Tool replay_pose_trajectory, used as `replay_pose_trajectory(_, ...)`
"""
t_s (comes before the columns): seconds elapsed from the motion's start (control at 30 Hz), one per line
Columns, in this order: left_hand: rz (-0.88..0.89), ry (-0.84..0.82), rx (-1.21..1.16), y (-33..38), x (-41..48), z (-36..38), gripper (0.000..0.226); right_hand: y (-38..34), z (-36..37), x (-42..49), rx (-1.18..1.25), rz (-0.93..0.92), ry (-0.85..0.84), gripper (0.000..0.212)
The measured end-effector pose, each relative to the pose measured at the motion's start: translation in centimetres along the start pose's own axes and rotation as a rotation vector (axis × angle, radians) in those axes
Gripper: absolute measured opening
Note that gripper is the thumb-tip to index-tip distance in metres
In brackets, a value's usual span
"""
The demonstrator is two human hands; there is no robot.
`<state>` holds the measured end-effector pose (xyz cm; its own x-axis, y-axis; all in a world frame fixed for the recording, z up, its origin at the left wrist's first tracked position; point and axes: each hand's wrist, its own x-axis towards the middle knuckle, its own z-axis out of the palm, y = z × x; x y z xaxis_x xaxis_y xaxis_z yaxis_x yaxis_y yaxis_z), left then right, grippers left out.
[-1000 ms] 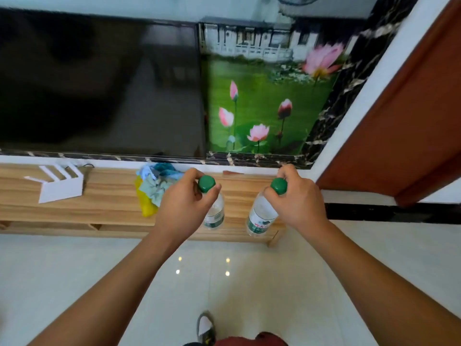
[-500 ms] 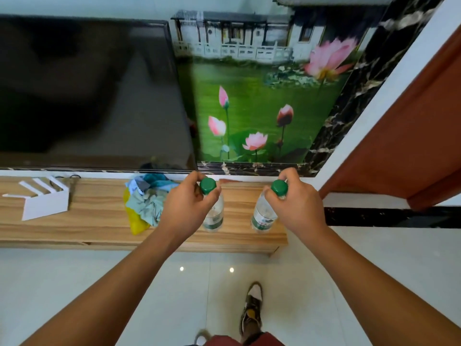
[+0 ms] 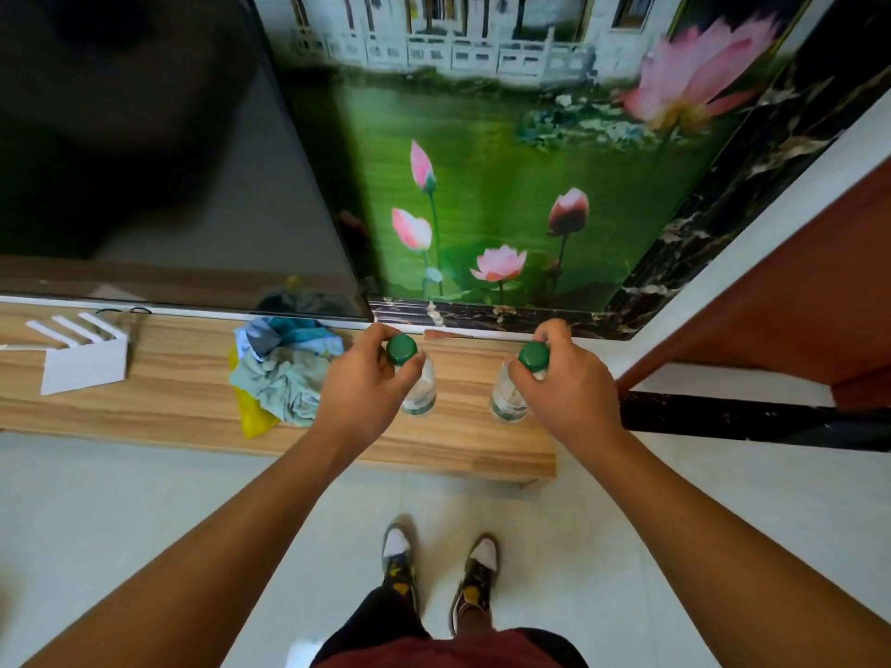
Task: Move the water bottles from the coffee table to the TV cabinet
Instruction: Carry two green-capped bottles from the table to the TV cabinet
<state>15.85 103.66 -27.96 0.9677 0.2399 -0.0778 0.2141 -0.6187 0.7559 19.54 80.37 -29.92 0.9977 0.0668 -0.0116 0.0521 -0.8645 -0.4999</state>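
Two clear water bottles are seen just below ctr of the frame, over the right end of the wooden TV cabinet (image 3: pixel 183 407). The left bottle (image 3: pixel 418 390) is gripped at the neck by the left hand (image 3: pixel 359 383), w/ fingers and thumb curled round it just under the left cap (image 3: pixel 401 348), which is green. The right bottle (image 3: pixel 506 397) is gripped the same way by the right hand (image 3: pixel 564 388), below the right cap (image 3: pixel 534 355), also green. Both bottles are held approx. upright and apart from each other, btms over the wood top. Whether the btms touch the wood cannot be told.

Just left of the left hand, a heap of cloths (image 3: pixel 284 373) in blue and pale green is piled on the cabinet, w/ sth yellow (image 3: pixel 253 419) tucked under its lower edge. Further left, near the frame's left edge, a white rack (image 3: pixel 82 359) is stood on the cabinet top.

Above the cabinet, the upper left of the frame is filled by a dark TV screen (image 3: pixel 144 161). The upper ctr and right are taken up by a lotus picture (image 3: pixel 506 185), pink flowers on green, edged w/ black marbled trim. A reddish-brown door (image 3: pixel 795 291) is seen at far right. At btm ctr, two shoes (image 3: pixel 398 556) are planted on the pale floor (image 3: pixel 120 499) in front of the cabinet.
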Motion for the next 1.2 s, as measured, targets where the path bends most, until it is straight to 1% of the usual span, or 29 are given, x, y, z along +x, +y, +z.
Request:
replay_pose_trajectory(0.13, 0.002, -0.008, 0.034, -1.1, 2.6, 2.2, 0.022, 1.1, 2.0, 2.0, 0.012, 0.011, -0.001, 0.034)
replay_pose_trajectory(0.27, -0.007, -0.03, 0.074, -3.3, 5.5, 5.5, 0.028, 2.2, 4.9, 3.9, 0.032, 0.024, -0.006, 0.034)
replay_pose_trajectory(0.53, -0.02, -0.073, 0.095, -10.3, 10.7, 12.9, 0.024, 6.8, 13.9, 7.8, 0.058, 0.044, -0.012, 0.032)
replay_pose_trajectory(0.73, -0.053, -0.078, 0.121, -16.3, 14.2, 18.2, 0.024, 10.4, 21.1, 11.0, 0.068, 0.089, -0.05, 0.029)
replay_pose_trajectory(0.87, -0.012, -0.117, 0.158, -20.1, 16.0, 21.4, 0.025, 12.4, 25.4, 13.2, 0.079, 0.102, -0.06, 0.029)
replay_pose_trajectory(1.2, 0.001, -0.171, 0.211, -25.7, 20.4, 26.4, 0.023, 16.0, 32.1, 17.5, 0.066, 0.127, -0.139, 0.03)
